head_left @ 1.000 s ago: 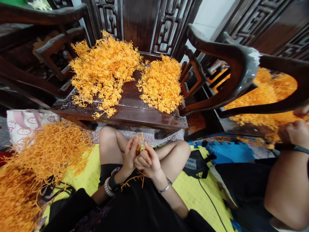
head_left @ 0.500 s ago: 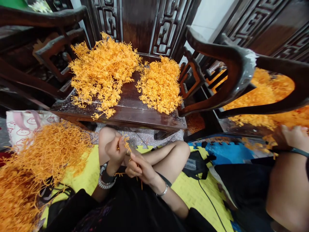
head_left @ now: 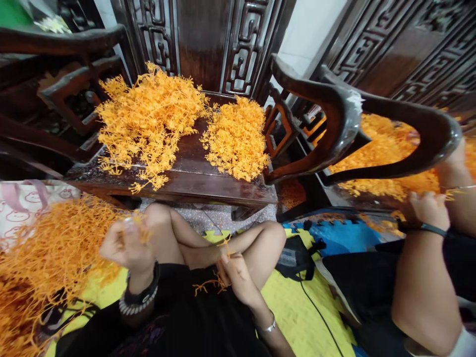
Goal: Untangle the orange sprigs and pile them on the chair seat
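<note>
My left hand (head_left: 130,245), blurred by motion, is closed with a bit of orange sprig (head_left: 140,224) at its fingertips. My right hand (head_left: 238,277) pinches a thin orange branched sprig (head_left: 205,285), whose ends stick out above the thumb and to the left of the fingers. The two hands are apart, over my crossed legs. To the left lies a large loose heap of long orange sprigs (head_left: 70,238). On the dark wooden seat (head_left: 193,183) in front rest a bigger pile of orange sprigs (head_left: 152,119) and a smaller, denser pile (head_left: 238,139).
A white bag with pink handles (head_left: 22,208) stands at the left. Yellow foam mats (head_left: 293,317) cover the floor, with a black bag (head_left: 295,258) and cable on them. At the right, another person's hand (head_left: 429,213) is near more orange piles behind a curved chair arm (head_left: 345,119).
My hands were close together on one sprig; now they are apart. The left has moved left toward the heap, the right slightly right and down. The view has shifted a little.
</note>
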A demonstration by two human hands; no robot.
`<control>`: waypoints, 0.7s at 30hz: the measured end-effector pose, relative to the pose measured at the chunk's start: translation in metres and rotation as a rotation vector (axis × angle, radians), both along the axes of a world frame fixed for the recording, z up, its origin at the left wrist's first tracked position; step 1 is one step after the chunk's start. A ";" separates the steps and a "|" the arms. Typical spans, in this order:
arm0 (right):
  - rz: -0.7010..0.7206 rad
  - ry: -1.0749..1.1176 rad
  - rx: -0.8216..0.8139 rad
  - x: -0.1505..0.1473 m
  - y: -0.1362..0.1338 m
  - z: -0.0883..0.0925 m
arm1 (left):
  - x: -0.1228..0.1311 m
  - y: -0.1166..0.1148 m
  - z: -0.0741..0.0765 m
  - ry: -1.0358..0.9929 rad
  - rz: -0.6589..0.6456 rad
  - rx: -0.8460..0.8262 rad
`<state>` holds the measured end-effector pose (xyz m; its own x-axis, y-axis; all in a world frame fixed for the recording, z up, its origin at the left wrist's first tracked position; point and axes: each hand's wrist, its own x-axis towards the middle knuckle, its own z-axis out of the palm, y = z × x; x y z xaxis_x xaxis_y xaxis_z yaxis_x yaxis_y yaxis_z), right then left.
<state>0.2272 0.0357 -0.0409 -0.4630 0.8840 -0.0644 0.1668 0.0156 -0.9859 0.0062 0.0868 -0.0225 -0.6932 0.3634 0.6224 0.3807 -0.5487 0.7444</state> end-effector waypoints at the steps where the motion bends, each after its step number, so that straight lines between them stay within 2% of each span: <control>1: -0.042 -0.042 0.036 0.001 0.001 -0.001 | 0.011 0.000 -0.003 0.022 -0.051 -0.028; 4: -0.148 -0.174 0.129 0.008 0.001 -0.005 | 0.034 0.006 -0.004 0.156 -0.162 -0.116; 7: -0.178 -0.317 0.193 0.018 0.001 -0.014 | 0.044 0.022 0.009 0.394 -0.353 -0.200; 9: -0.155 -0.426 0.238 0.025 0.002 -0.023 | 0.051 0.040 0.022 0.561 -0.453 -0.326; 13: -0.156 -0.514 0.266 0.040 0.004 -0.032 | 0.073 0.092 0.051 0.912 -0.515 -0.640; 17: -0.286 -0.470 0.259 0.075 0.014 -0.021 | 0.101 0.143 0.073 1.204 -0.492 -0.726; 21: -0.363 -0.470 0.275 0.139 0.042 0.007 | 0.120 0.184 0.077 1.330 -0.456 -0.745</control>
